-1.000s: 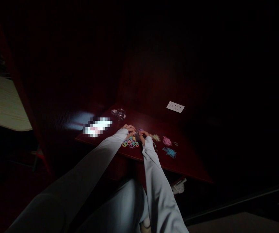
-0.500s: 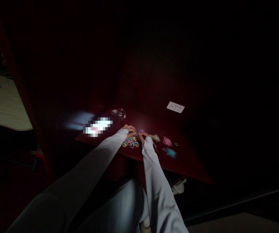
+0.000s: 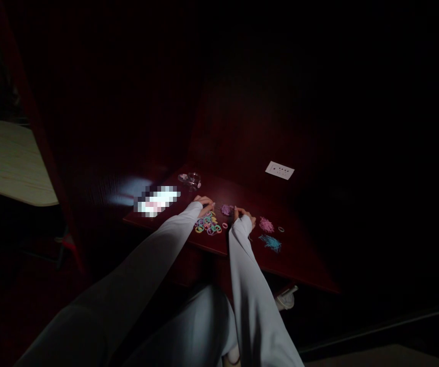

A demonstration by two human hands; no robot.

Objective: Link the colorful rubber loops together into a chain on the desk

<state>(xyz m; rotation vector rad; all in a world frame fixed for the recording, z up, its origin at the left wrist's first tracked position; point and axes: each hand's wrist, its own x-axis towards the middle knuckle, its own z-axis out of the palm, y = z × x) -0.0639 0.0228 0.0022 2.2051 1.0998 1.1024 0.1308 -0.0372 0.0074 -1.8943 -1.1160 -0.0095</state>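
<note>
My left hand (image 3: 205, 202) is closed in a pinch behind a heap of small coloured rings (image 3: 207, 224). Whatever its fingertips hold is too small to make out. To the right, my right hand (image 3: 245, 216) is also pinched, its thumb and finger near a loose purple pile (image 3: 226, 209) that lies between the hands; what it grips is hidden. A single pink ring (image 3: 224, 225) lies just right of the heap. Beyond my right hand are a pink pile (image 3: 266, 225) and a blue pile (image 3: 270, 243) of thin strands or bands.
All this lies on a dark red desk (image 3: 299, 265). A glowing, pixelated screen (image 3: 157, 201) is at the left, with a clear container (image 3: 194, 181) behind it. One lone ring (image 3: 281, 229) sits at the right. On the back wall is a white socket plate (image 3: 279, 170).
My hands have drawn apart; the right one moved right and now covers the pale yellow pile. The purple pile and a single pink ring have come into view between them.
</note>
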